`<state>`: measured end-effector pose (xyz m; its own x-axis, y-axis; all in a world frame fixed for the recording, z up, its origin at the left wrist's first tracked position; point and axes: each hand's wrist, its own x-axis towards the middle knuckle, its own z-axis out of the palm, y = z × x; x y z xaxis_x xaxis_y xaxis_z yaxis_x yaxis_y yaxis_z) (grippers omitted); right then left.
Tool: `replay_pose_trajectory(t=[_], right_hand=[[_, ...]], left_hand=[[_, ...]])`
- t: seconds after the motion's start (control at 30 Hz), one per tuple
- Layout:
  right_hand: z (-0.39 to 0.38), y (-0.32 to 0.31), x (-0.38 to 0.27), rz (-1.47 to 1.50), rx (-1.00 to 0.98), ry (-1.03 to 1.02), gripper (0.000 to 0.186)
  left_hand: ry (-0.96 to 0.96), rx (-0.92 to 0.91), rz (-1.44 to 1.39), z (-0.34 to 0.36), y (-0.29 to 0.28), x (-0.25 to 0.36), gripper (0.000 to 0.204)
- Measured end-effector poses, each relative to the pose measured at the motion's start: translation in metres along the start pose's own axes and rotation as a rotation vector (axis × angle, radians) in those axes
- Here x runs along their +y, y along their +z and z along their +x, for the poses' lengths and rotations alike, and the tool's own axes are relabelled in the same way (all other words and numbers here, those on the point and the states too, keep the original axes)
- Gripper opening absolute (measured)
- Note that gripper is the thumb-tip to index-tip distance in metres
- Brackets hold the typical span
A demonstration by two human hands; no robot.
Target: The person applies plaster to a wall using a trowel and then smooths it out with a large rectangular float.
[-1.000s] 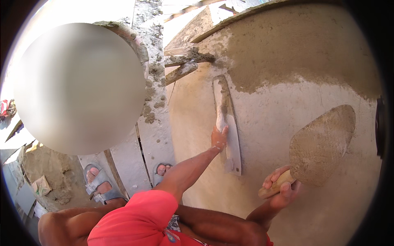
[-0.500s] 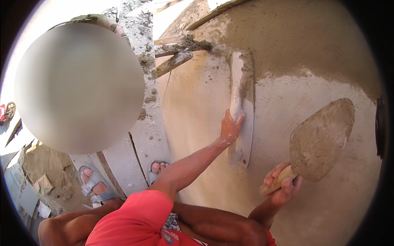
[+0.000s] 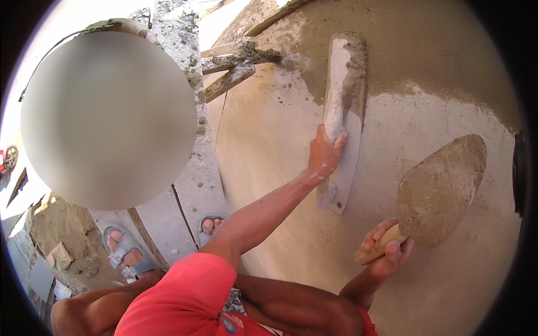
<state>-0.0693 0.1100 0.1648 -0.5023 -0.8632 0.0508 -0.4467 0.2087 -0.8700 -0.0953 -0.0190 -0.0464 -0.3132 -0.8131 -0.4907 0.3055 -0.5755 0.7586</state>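
Observation:
My left hand grips the pale handle of a long rectangular finishing trowel, laid against the plastered surface; its upper end, smeared with mortar, reaches into the darker wet band. My right hand holds a broad rounded trowel by its wooden handle, to the lower right of the long trowel. The broad blade is coated with grey-brown mortar.
Mortar-spattered planks lie under my sandalled feet. Pieces of timber crusted with mortar jut beside the surface at upper centre. Rubble and sandy mortar lie at lower left. A large blurred disc hides the upper left.
My left hand and the long trowel have moved up and to the right, further into the wet band. My right hand with the broad trowel has stayed nearly in place.

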Motion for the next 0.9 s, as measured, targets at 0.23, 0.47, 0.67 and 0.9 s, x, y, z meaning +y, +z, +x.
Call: replay_pose_trajectory(t=[0.23, 0.47, 0.67, 0.9], right_hand=[[0.015, 0.011, -0.004, 0.031, -0.089, -0.046, 0.055], [0.0, -0.002, 0.0, 0.004, 0.057, 0.021, 0.052], [-0.002, 0.001, -0.004, 0.015, 0.002, 0.041, 0.05], [-0.002, 0.021, -0.014, 0.048, -0.076, 0.005, 0.047]], left_hand=[[0.006, -0.144, 0.05, -0.113, 0.02, -0.088, 0.053], [0.092, -0.034, 0.131, 0.004, 0.003, 0.024, 0.054], [0.034, 0.208, 0.034, 0.048, -0.017, -0.042, 0.049], [-0.339, 0.176, -0.265, -0.004, -0.027, -0.143, 0.042]])
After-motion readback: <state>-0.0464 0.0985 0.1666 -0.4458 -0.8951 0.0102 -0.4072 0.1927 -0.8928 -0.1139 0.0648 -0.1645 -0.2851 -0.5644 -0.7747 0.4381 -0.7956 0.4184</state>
